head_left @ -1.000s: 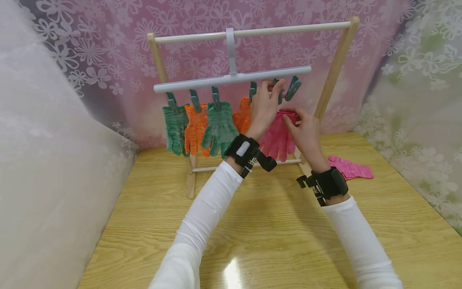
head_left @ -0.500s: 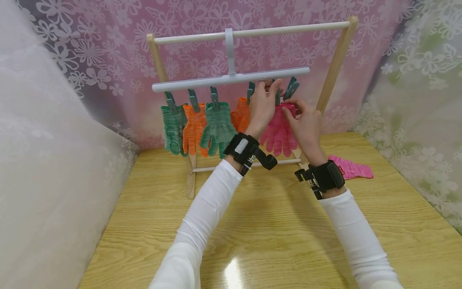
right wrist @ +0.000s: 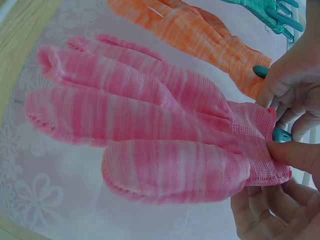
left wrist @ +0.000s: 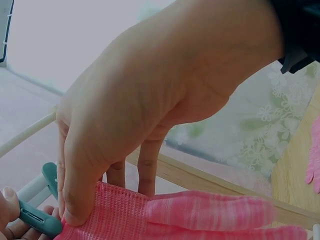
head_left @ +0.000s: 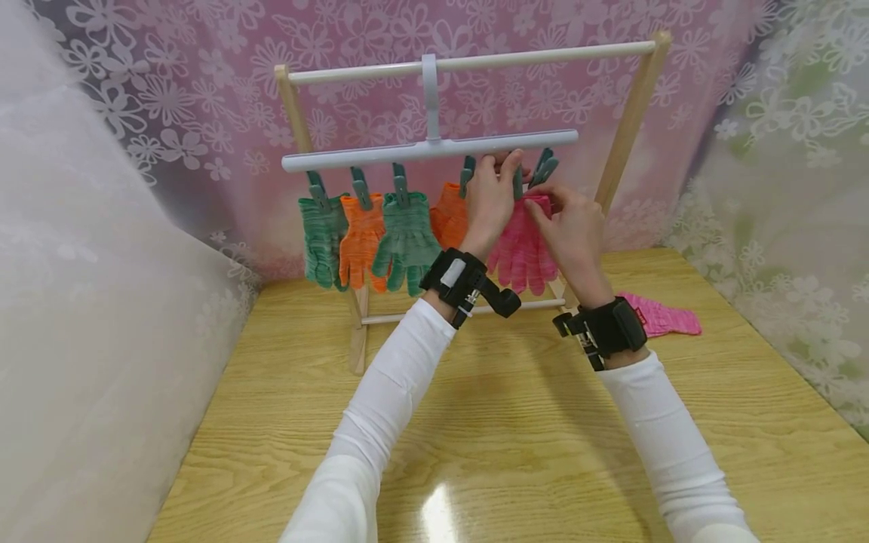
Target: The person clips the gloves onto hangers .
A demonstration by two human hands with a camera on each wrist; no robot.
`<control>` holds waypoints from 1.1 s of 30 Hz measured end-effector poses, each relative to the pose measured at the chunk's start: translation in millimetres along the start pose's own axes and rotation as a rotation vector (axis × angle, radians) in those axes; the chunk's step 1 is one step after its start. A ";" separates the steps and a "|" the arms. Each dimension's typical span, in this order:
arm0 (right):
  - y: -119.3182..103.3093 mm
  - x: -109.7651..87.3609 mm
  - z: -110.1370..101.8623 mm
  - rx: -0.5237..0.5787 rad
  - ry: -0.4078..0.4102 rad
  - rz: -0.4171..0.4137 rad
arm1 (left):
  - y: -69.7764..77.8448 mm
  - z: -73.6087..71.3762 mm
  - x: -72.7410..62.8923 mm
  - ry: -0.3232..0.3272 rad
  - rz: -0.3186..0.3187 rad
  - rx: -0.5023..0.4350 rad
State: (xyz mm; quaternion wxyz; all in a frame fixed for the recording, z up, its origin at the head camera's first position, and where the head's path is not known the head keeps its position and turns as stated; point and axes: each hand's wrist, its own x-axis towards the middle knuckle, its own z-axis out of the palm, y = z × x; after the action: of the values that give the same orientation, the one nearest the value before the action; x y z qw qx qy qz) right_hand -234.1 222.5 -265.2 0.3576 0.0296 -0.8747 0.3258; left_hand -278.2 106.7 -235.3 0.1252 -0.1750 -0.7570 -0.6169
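In the head view my left hand (head_left: 492,200) pinches a grey-green clothespin (head_left: 518,182) under the white hanger bar (head_left: 434,149). My right hand (head_left: 573,226) holds a pink knit glove (head_left: 523,253) by its cuff, fingers hanging down, just below that clothespin. The right wrist view shows the thumb (right wrist: 295,154) laid over the cuff, with the fingers behind it. In the left wrist view, the clothespin's tip (left wrist: 54,229) is right at the cuff's edge. One more clothespin (head_left: 543,167) hangs tilted and without a glove at the bar's right end.
Green gloves (head_left: 407,234) and orange gloves (head_left: 363,234) hang from clothespins to the left. The hanger hooks over a wooden rack's top rail (head_left: 536,56). A second pink glove (head_left: 665,317) lies on the wooden table (head_left: 516,437) at right. Floral curtains (head_left: 204,136) surround it.
My right hand has lifted the pink glove so its cuff sits up at the clothespin. The hanger has shifted slightly left; my left hand has kept its grip on the clothespin.
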 end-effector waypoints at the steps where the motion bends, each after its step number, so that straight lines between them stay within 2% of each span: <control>1: -0.1 0.4 0.1 -0.003 0.007 -0.006 | -0.4 0.2 0.2 0.001 0.002 -0.002; 14: -4.2 5.1 -0.1 -0.081 0.055 -0.044 | -0.9 -0.2 0.0 -0.002 0.011 0.000; 21: -4.2 6.8 -2.0 -0.060 0.063 -0.050 | -0.1 -0.1 -1.4 -0.001 0.014 0.006; 26: -5.3 8.5 -3.3 -0.035 0.067 -0.042 | 0.2 0.0 -1.5 0.010 0.005 0.043; 33: -4.7 9.2 -2.0 -0.011 0.121 -0.074 | -1.2 -0.4 -2.8 0.020 0.024 0.050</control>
State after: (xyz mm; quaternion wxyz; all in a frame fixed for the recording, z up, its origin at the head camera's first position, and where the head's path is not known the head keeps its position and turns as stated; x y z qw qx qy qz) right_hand -238.4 221.7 -255.6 0.4219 0.0404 -0.8515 0.3086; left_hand -276.2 105.8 -237.4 0.1444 -0.1750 -0.7687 -0.5980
